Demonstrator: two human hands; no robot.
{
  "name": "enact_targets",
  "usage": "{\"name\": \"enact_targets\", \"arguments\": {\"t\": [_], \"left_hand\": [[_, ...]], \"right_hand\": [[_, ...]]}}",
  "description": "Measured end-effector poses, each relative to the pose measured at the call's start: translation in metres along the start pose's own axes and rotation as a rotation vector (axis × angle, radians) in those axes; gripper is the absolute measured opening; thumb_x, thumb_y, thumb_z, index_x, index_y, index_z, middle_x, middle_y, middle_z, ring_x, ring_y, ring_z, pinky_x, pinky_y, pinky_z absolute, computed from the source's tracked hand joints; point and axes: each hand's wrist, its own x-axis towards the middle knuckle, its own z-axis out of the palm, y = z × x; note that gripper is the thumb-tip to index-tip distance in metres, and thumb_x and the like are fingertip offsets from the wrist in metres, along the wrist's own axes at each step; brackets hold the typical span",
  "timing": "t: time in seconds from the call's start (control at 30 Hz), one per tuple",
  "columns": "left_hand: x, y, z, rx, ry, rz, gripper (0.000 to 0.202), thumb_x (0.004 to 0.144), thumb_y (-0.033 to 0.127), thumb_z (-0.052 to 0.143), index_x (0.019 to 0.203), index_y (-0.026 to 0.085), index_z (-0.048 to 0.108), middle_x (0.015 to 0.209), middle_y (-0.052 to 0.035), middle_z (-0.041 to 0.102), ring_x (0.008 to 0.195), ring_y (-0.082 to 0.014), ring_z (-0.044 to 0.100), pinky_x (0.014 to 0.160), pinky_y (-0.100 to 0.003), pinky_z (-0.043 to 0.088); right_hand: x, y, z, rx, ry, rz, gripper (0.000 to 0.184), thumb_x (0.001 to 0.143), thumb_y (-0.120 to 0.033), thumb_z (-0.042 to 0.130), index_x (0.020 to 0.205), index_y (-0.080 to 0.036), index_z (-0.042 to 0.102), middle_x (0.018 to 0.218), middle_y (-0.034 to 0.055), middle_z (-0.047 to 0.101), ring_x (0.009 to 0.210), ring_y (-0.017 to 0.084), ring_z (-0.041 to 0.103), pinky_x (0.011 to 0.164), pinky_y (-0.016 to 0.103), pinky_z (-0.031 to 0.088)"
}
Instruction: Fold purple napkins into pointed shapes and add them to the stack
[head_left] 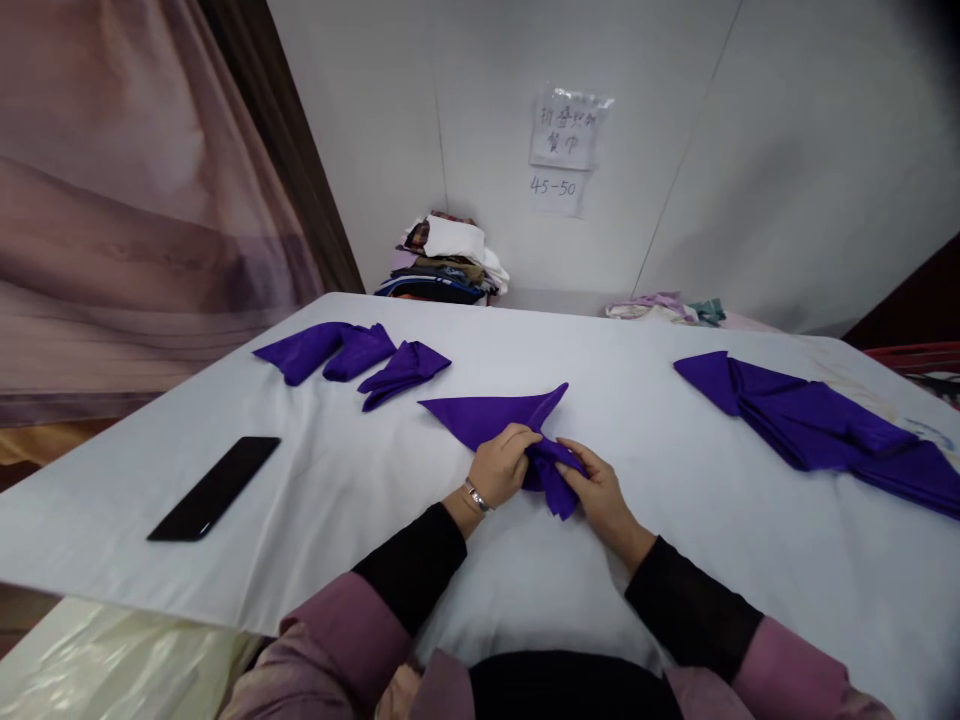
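A purple cloth napkin (487, 412) is gathered in front of me, its pointed ends spreading to the left and upward. My left hand (501, 465), with a bracelet at the wrist, is closed on the napkin's gathered middle. On the right side, my right hand (600, 490) pinches a folded part between thumb and fingers. A loose end hangs down between the two hands. The exact folds under my fingers are hidden.
Folded purple napkins (322, 350) lie at the back left, with another folded napkin (405, 372) beside them. More purple napkins (817, 415) overlap at the right. A black phone (216, 490) rests on the white tablecloth (337, 560). Piled clothes (446, 262) stand behind the table.
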Motion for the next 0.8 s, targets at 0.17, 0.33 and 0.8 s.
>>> {"name": "enact_targets", "arguments": {"t": [0.17, 0.33, 0.8], "left_hand": [[0.000, 0.005, -0.003, -0.037, -0.032, -0.002, 0.038, 0.084, 0.018, 0.046, 0.122, 0.022, 0.046, 0.116, -0.0083, 0.056, 0.107, -0.0182, 0.056, 0.086, -0.034, 0.052], [0.001, 0.003, 0.003, 0.021, -0.158, -0.121, 0.056, 0.077, 0.036, 0.063, 0.126, 0.019, 0.044, 0.119, -0.0114, 0.057, 0.108, -0.0240, 0.056, 0.089, -0.040, 0.049], [0.010, -0.021, -0.010, -0.188, 0.248, -0.373, 0.019, 0.082, 0.014, 0.047, 0.091, 0.020, 0.062, 0.088, -0.0011, 0.067, 0.083, -0.0141, 0.062, 0.078, -0.029, 0.049]], "right_hand": [[-0.002, -0.009, -0.004, 0.015, 0.034, -0.004, 0.034, 0.076, -0.042, 0.063, 0.103, -0.021, 0.067, 0.093, 0.0039, 0.068, 0.083, 0.019, 0.061, 0.076, 0.033, 0.049], [0.004, -0.005, -0.009, 0.108, 0.134, 0.081, 0.030, 0.078, -0.049, 0.061, 0.081, -0.019, 0.065, 0.069, -0.0002, 0.061, 0.062, 0.013, 0.052, 0.057, 0.025, 0.043], [0.023, 0.001, -0.030, 0.210, 0.265, 0.133, 0.027, 0.065, -0.043, 0.074, 0.075, -0.019, 0.066, 0.064, -0.0030, 0.060, 0.055, 0.011, 0.052, 0.055, 0.025, 0.044]]}}
